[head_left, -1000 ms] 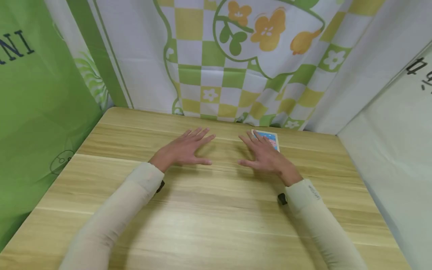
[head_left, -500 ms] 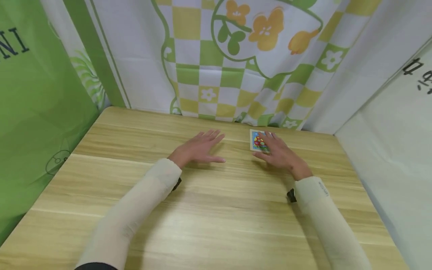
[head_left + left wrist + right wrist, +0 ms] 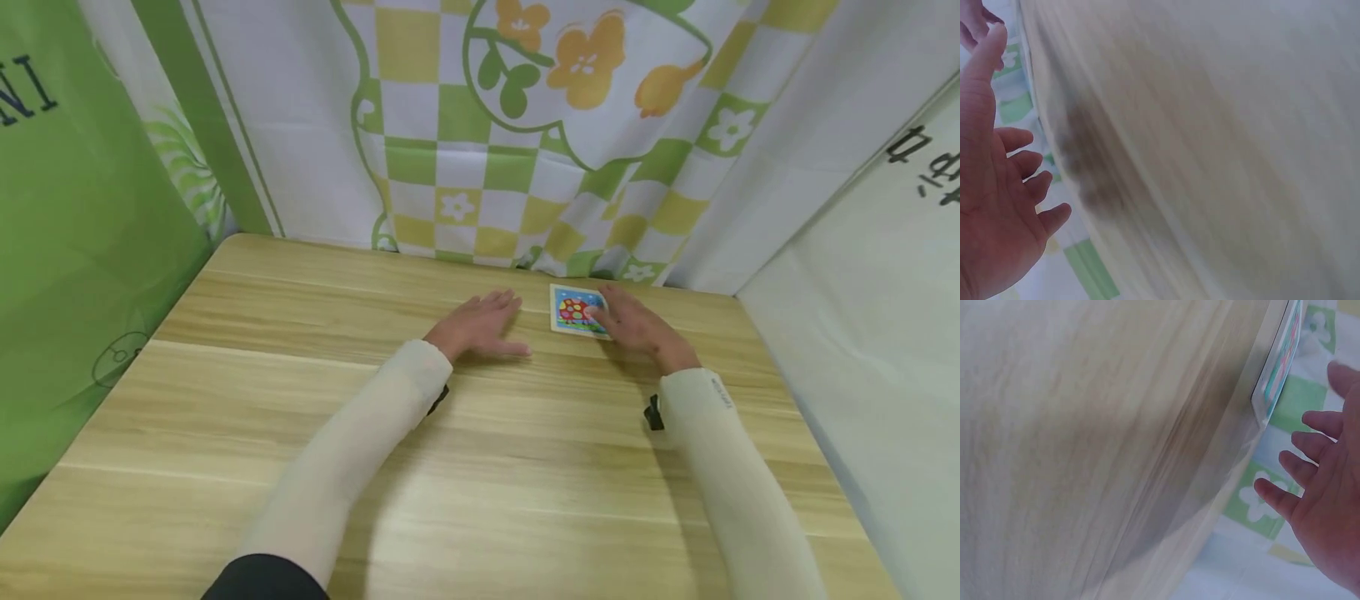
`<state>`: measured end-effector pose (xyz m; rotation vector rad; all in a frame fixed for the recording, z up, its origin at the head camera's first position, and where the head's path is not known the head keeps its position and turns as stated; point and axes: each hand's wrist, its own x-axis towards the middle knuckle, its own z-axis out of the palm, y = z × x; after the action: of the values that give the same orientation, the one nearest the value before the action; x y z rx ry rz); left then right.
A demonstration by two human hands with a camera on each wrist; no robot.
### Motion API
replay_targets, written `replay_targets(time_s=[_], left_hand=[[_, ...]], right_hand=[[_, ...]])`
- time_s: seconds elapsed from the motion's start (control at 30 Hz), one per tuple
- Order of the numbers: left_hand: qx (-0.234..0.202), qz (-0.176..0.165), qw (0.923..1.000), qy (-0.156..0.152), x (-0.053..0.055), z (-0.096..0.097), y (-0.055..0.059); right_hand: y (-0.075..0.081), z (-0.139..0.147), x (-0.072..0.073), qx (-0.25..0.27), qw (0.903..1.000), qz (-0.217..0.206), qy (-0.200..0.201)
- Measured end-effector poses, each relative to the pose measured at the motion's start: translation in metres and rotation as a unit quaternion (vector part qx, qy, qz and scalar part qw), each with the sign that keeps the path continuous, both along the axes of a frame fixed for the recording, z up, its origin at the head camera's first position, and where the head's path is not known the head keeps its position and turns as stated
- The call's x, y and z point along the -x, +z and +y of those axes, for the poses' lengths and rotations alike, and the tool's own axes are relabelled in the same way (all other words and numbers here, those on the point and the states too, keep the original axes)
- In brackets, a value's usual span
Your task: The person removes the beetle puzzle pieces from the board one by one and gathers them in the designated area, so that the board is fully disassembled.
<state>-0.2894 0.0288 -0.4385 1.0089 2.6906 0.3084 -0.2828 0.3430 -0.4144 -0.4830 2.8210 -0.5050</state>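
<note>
A small square picture board (image 3: 576, 312) with a pale border and a red spotted ladybug on blue lies flat near the table's back edge. Just right of it is my right hand (image 3: 639, 323), its thumb overlapping the picture's right side in the head view. In the right wrist view that hand (image 3: 1329, 481) hovers above the table, fingers spread and apart from the board (image 3: 1279, 362). My left hand (image 3: 480, 325) is left of the board, holding nothing. Its fingers are loosely extended above the table in the left wrist view (image 3: 997, 181).
The wooden table (image 3: 480, 483) meets a checked, flowered curtain (image 3: 480, 167) at its back edge. Green cloth (image 3: 90, 250) hangs on the left and a white sheet (image 3: 877, 333) on the right.
Both hands have shifted right in the head view. My right hand has slid off most of the picture, uncovering the ladybug. The board has stayed in about the same place.
</note>
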Motion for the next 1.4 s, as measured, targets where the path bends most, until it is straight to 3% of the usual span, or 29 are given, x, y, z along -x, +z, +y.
replay_targets(time_s=[0.17, 0.4, 0.57, 1.1, 1.4], left_hand=[[0.015, 0.009, 0.9998, -0.01, 0.0, 0.018, -0.005], [0.03, -0.003, 0.9982, -0.051, -0.004, 0.04, -0.003], [0.03, -0.002, 0.9975, -0.064, -0.006, 0.048, -0.002], [0.05, -0.003, 0.9968, -0.062, -0.006, 0.051, 0.001], [0.067, 0.004, 0.9947, -0.077, -0.009, 0.036, 0.006]], right_hand=[[0.0, 0.004, 0.003, -0.01, 0.9999, 0.01, 0.001], [-0.005, 0.011, 0.001, -0.001, 0.9993, -0.013, -0.034], [-0.008, 0.014, 0.001, -0.017, 0.9992, -0.018, -0.032], [-0.014, 0.016, 0.002, -0.029, 0.9995, -0.003, -0.016], [-0.014, 0.003, -0.008, -0.037, 0.9991, 0.019, 0.01]])
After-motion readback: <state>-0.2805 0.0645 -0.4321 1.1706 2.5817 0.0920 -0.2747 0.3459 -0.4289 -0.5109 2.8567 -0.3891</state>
